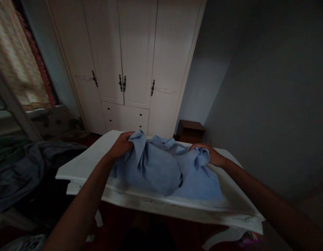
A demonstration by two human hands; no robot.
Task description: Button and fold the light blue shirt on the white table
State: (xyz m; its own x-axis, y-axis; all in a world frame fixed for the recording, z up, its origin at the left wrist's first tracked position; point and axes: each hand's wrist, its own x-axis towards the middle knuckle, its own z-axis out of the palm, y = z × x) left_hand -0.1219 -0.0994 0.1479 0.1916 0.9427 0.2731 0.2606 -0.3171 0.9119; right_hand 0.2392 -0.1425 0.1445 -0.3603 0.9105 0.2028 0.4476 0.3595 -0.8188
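A light blue shirt [164, 167] lies crumpled on a white table [83, 164] in front of me. My left hand [121, 144] is closed on a bunched fold at the shirt's upper left. At the upper right, my right hand [212, 155] grips another gathered fold. Both arms reach forward over the table's near edge.
A white wardrobe [130, 62] with closed doors and drawers stands behind the table. A small dark wooden stand [190, 130] sits to its right by the grey wall. Dark cloth [28, 167] is heaped at the left, below a curtained window [17, 59].
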